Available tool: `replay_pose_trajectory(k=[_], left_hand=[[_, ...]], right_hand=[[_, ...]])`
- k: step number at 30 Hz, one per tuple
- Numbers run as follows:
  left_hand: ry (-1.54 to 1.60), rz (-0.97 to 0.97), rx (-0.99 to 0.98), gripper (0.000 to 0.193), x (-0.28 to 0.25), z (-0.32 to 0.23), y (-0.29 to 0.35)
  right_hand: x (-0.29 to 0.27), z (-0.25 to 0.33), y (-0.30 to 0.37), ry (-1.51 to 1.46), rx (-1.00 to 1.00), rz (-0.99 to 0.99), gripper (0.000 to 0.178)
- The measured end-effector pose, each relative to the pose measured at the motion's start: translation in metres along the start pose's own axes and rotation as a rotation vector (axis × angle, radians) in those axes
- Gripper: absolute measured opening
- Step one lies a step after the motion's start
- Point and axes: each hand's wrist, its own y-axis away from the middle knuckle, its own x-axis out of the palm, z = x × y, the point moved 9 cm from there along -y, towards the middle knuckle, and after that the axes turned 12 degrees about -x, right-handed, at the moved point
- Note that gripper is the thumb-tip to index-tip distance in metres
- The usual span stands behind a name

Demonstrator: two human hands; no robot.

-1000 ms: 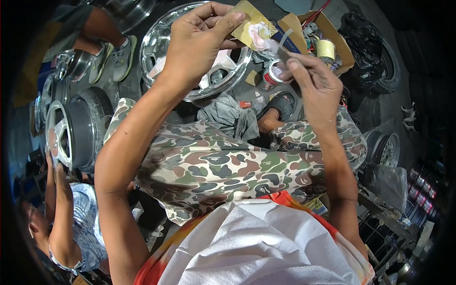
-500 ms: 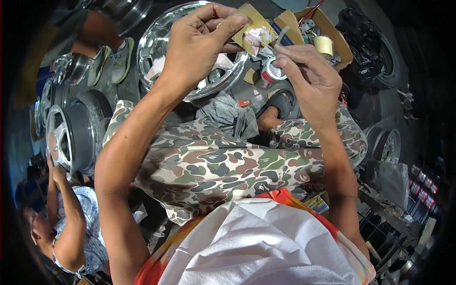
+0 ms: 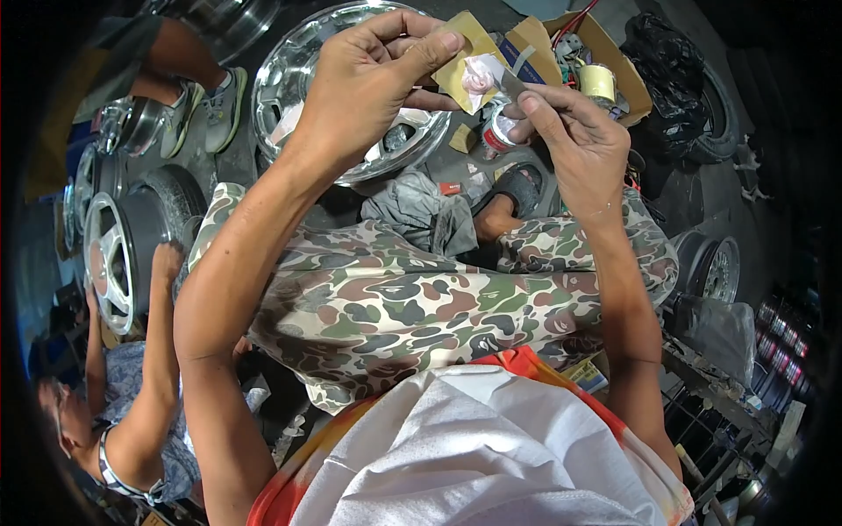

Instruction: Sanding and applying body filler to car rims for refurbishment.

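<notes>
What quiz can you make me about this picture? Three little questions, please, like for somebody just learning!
1. Which hand holds the flat tan-yellow card with the soft pale-pink paste on it?
2. True or false: nobody is holding the thin flat grey blade.
3. Inside the open brown cardboard box, what shape is the pale-yellow thing?
A) Ball
B) Cylinder
C) Star

Key:
1. The left hand.
2. False; the right hand holds it.
3. B.
</notes>
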Motion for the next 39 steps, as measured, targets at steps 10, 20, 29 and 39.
replay_pose_trajectory(k=[10,20,29,39], left_hand=[[-0.002,0.029,0.003,0.025,-0.003,-0.001,0.0],[0.361,0.065,-0.209,0.023,0.004,0.024,-0.007],[0.452,0.03,-0.233,0.021,-0.01,0.036,-0.015],[0.012,-0.067,0.083,0.024,-0.014,0.002,-0.01]], right_hand=[[0.004,-0.01,0.007,-0.03,0.103,0.124,0.018],[0.0,0.022,-0.004,0.198,-0.291,-0.008,0.02],[0.011,0.037,0.006,0.498,-0.476,0.077,0.027],[0.01,0.031,-0.004,0.406,-0.342,0.058,0.019]])
